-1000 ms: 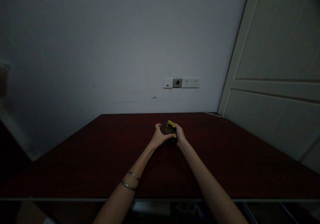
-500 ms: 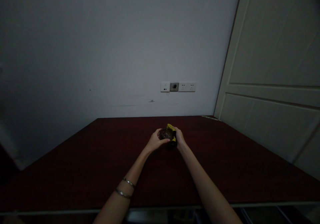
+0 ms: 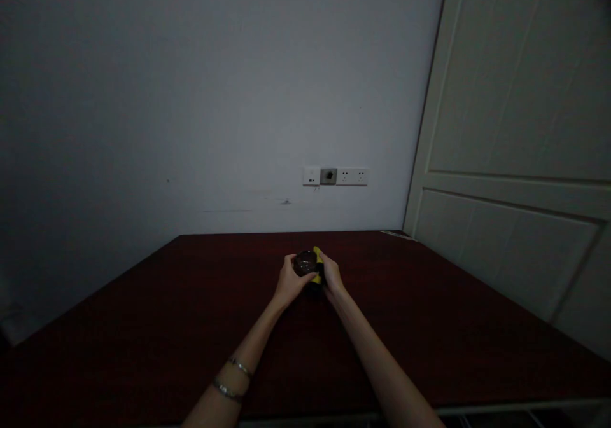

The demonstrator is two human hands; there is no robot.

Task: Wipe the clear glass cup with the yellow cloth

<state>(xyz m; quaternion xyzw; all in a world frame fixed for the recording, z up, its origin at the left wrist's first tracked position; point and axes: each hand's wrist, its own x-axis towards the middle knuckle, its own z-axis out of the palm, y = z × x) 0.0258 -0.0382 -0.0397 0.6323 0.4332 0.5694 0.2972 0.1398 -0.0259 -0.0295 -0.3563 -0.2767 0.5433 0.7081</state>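
Above the middle of the dark red table, my left hand [image 3: 289,283] curls around a small, dark, see-through glass bowl [image 3: 305,262], thumb along its near side. My right hand [image 3: 333,275] is closed on a yellow-and-black object [image 3: 318,260] pressed against the bowl's right side. The fingers hide much of that object, and its kind cannot be made out. Both hands are close together, wrists bent inward.
The dark red tabletop [image 3: 191,326] runs back to a pale wall [image 3: 229,97] with a row of sockets and switches [image 3: 335,176]. A thin flat strip [image 3: 399,235] lies at the far right corner, beside a panelled door [image 3: 506,243].
The view has shifted slightly, so the scene sits lower. Both hands keep hold of their things; the bowl's opening shows more clearly, and the yellow part has turned and shows narrower.
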